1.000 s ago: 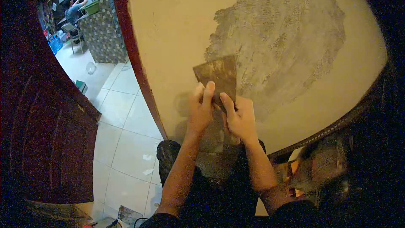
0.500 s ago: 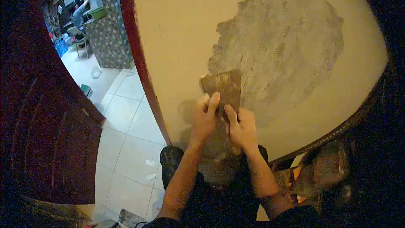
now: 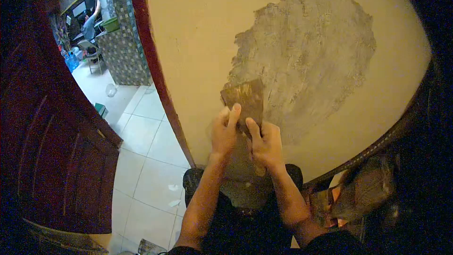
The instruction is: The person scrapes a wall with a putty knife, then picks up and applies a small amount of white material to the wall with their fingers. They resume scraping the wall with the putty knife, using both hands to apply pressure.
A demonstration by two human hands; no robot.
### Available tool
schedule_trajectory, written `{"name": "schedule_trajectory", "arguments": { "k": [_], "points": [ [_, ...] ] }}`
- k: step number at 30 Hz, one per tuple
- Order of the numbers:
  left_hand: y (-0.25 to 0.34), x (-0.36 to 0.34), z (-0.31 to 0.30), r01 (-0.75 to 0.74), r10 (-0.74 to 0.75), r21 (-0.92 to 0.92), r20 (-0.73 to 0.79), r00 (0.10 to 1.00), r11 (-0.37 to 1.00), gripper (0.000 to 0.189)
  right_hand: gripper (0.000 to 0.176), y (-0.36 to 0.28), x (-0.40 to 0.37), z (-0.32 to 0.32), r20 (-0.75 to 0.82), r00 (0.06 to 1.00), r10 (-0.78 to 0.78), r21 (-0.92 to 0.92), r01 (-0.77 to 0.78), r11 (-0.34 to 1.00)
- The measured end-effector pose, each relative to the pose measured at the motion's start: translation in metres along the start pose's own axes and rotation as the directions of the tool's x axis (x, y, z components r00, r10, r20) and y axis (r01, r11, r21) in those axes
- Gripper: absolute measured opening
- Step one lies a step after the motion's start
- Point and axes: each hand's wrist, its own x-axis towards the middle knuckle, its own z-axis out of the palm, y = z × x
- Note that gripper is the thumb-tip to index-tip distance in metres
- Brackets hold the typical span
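One dark red door [image 3: 61, 127] stands far to the left of the left hand, well apart from it. Between door and hand lie pale floor tiles [image 3: 153, 160], with another person [image 3: 88, 28] beyond, near a chair [image 3: 90, 49]. A red door frame [image 3: 158, 73] borders the wall [image 3: 198, 42], up and left of the left hand. The left hand [image 3: 223, 134] is closed on the lower left of the scraper [image 3: 246, 101], thumb laid along the blade. The scraper sits directly between and above both hands; neither is nearer, since both bear on it. Its long axis runs away from the wearer, top leaning slightly left, broad edge uppermost, narrow end down between the palms. Contact between that edge and the wall cannot be confirmed. The right hand [image 3: 268, 146] is closed round the lower right, thumb pressed to the blade's base; its other fingers are partly hidden. The rough grey patch [image 3: 311, 42] lies up and right of both hands, its lower left margin just beside the blade's right corner.
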Motion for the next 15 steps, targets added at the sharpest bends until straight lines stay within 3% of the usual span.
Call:
{"name": "schedule_trajectory", "arguments": {
  "k": [2,3,5,6,7,8,9,10,11,13,14,15],
  "points": [
    [0.004,-0.002,0.001,0.043,-0.042,-0.026,0.017,0.999,0.999,0.037,0.041,-0.009,0.003,-0.005,0.053,0.997,0.057,-0.089,-0.052,0.995],
    [0.005,0.0,0.002,-0.018,0.018,-0.032,0.019,1.0,0.999,0.037,0.041,-0.006,0.001,-0.004,0.053,0.996,0.065,-0.092,-0.06,0.994],
    [-0.004,0.001,0.0,-0.087,0.088,-0.04,0.022,0.996,0.995,0.036,0.042,0.005,0.002,0.001,0.058,0.996,0.064,0.016,-0.065,0.998],
    [-0.025,0.0,-0.004,-0.032,0.031,0.121,0.011,0.999,0.992,0.036,0.042,0.016,0.0,0.004,0.052,0.997,0.055,0.015,-0.056,0.998],
    [-0.029,0.001,-0.005,0.019,-0.017,0.278,-0.011,1.0,0.961,0.036,0.044,0.028,-0.004,0.009,-0.027,0.997,-0.067,0.013,0.067,0.998],
    [-0.032,0.004,-0.002,-0.001,0.004,0.273,-0.012,1.0,0.962,0.036,0.045,0.036,-0.003,0.011,-0.104,0.976,-0.192,0.001,0.193,0.981],
    [-0.03,0.0,0.004,-0.029,0.039,0.151,-0.061,0.997,0.988,0.037,0.045,0.031,0.0,0.01,-0.105,0.974,-0.198,0.001,0.2,0.98],
    [-0.028,-0.004,0.007,-0.057,0.06,0.03,-0.113,0.992,0.998,0.039,0.044,0.023,0.004,0.007,-0.053,0.989,-0.138,-0.047,0.135,0.99],
    [-0.023,-0.001,0.003,-0.045,0.048,0.032,-0.114,0.992,0.998,0.039,0.044,0.016,0.004,0.005,0.0,0.998,-0.064,-0.098,0.063,0.993],
    [-0.013,0.009,-0.011,0.063,-0.067,0.079,0.055,0.996,0.995,0.041,0.044,0.001,0.002,0.001,0.018,1.0,-0.006,-0.065,0.007,0.998],
    [-0.018,0.007,-0.007,0.071,-0.076,0.081,0.055,0.996,0.994,0.041,0.044,-0.003,0.002,-0.001,0.027,0.999,0.022,-0.033,-0.021,0.999],
    [-0.029,0.004,0.0,-0.062,0.067,0.093,-0.045,0.997,0.994,0.042,0.044,0.006,-0.001,0.002,0.025,0.999,0.028,-0.029,-0.027,0.999]
  ]
}}
